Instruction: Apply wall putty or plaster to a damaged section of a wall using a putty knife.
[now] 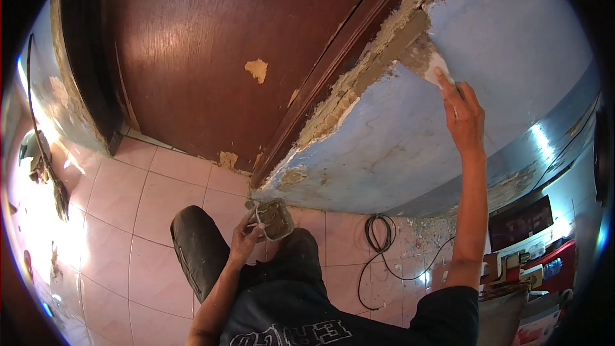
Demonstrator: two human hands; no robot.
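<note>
right hand (466, 115) clamped on flat scraper (437, 67), against rough grey plaster (405, 40), left hand (245, 236) clamped on squarish clear tub (282, 237), thick paste (275, 216) inside

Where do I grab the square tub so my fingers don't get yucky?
I'd pinch the outer wall from the left: the square tub is open-topped with greyish paste inside, and the right knee shows at its lower right.
</note>
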